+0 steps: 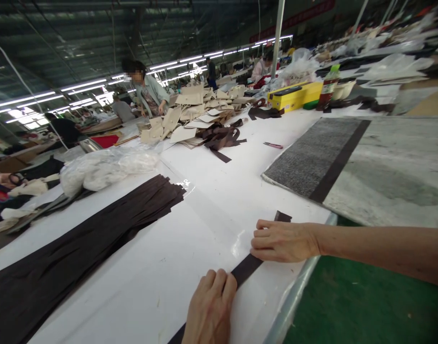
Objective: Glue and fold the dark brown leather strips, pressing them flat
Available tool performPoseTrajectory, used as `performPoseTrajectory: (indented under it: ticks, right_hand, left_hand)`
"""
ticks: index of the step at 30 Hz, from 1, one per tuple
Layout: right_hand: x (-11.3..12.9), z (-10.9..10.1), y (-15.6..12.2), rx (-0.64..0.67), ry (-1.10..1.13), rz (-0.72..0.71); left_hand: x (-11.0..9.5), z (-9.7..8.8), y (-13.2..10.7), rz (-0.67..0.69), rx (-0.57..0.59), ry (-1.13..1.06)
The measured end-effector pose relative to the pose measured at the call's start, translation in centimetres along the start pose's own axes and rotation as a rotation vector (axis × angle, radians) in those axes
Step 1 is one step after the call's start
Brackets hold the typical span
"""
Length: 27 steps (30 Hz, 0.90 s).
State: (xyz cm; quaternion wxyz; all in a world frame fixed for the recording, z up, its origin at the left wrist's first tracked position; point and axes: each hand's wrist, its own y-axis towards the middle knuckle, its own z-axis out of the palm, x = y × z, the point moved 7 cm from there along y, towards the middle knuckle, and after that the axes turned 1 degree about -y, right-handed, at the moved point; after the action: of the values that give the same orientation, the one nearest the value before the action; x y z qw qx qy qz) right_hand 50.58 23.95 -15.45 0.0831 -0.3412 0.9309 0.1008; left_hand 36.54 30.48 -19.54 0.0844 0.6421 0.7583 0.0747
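Observation:
A dark brown strip, perhaps fabric or leather, lies slantwise near the table's front edge. My left hand is closed over its lower part, fingers curled and knuckles up. Further along, the curled fingers of my right hand press on the same strip close to its far end, which pokes out beyond the knuckles. The fingertips of both hands are hidden. To the left, a thick stack of long dark brown strips is spread across the white table.
Beige cut pieces and loose brown strips are heaped at the back. Pink-handled snips, a yellow box and a bottle stand or lie at right. A grey textured panel rests nearby. A co-worker stands behind the heap.

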Motion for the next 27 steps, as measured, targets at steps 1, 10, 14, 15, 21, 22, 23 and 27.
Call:
performPoseTrajectory:
  ticks: [1, 10, 14, 15, 21, 22, 23, 27]
  right_hand:
    - [0.0, 0.0, -0.1, 0.001, 0.002, 0.002]
    - [-0.7, -0.4, -1.8, 0.019, -0.015, 0.035]
    - [-0.8, -0.6, -2.2, 0.020, -0.026, 0.048]
    - [-0.8, -0.6, -2.2, 0.015, -0.029, 0.051]
    - [-0.7, -0.6, -2.5, -0.011, -0.042, 0.067]
    - [-0.7, -0.6, -2.7, -0.008, -0.044, 0.071]
    - [-0.8, -0.5, -2.9, -0.005, -0.046, 0.074]
    - [-1.0, -0.4, -3.9, 0.013, -0.054, 0.087]
  left_hand:
    - [-0.1, 0.1, 0.1, 0.012, -0.007, 0.027]
    - [-0.7, -0.3, 1.4, 0.010, -0.020, -0.038]
    - [-1.4, -0.6, 3.5, -0.050, 0.064, -0.157]
    - [-1.7, -0.7, 4.2, -0.061, 0.072, -0.184]
    - [-4.3, 0.1, 7.6, -0.062, 0.115, -0.314]
    - [-4.5, 0.4, 7.8, -0.073, 0.117, -0.313]
    - [-4.7, 0.6, 7.8, -0.082, 0.114, -0.306]
    - [-5.1, 1.0, 7.6, -0.059, 0.075, -0.272]
